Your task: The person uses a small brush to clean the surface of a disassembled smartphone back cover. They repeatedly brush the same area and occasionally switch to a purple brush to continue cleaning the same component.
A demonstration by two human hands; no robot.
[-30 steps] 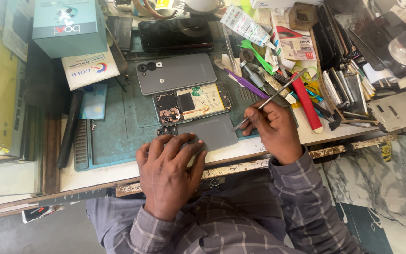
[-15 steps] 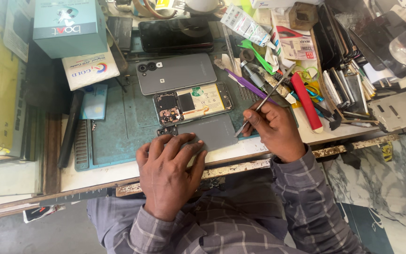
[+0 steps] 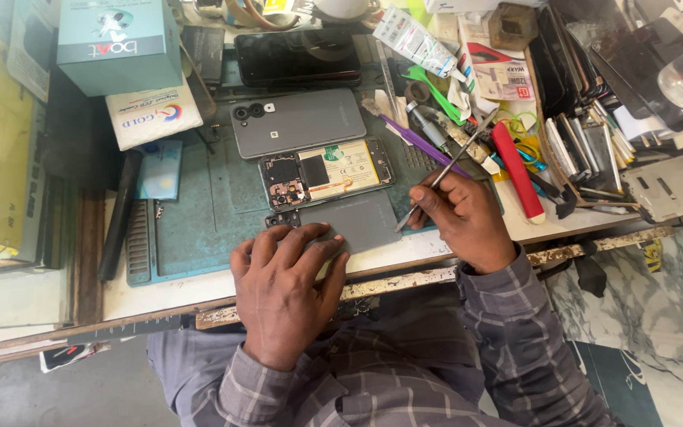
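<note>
My left hand (image 3: 286,285) lies flat with its fingers spread, pressing the near end of a grey phone back cover (image 3: 357,220) on a green work mat (image 3: 191,221). My right hand (image 3: 460,217) grips metal tweezers (image 3: 440,178), whose tip touches the cover's right edge. Just behind the cover lies an opened phone (image 3: 326,172) showing its battery and circuit board. A second grey phone (image 3: 298,121) rests face down beyond that.
A teal box (image 3: 118,43) and a white packet (image 3: 152,115) sit at the back left. A dark phone (image 3: 298,57) lies at the back. Right of the mat are a purple tool (image 3: 420,142), a red-handled tool (image 3: 518,170) and several stacked parts (image 3: 586,142).
My right hand has shifted the tweezers slightly, bringing the tip down to the cover's right edge. My left hand stays where it was.
</note>
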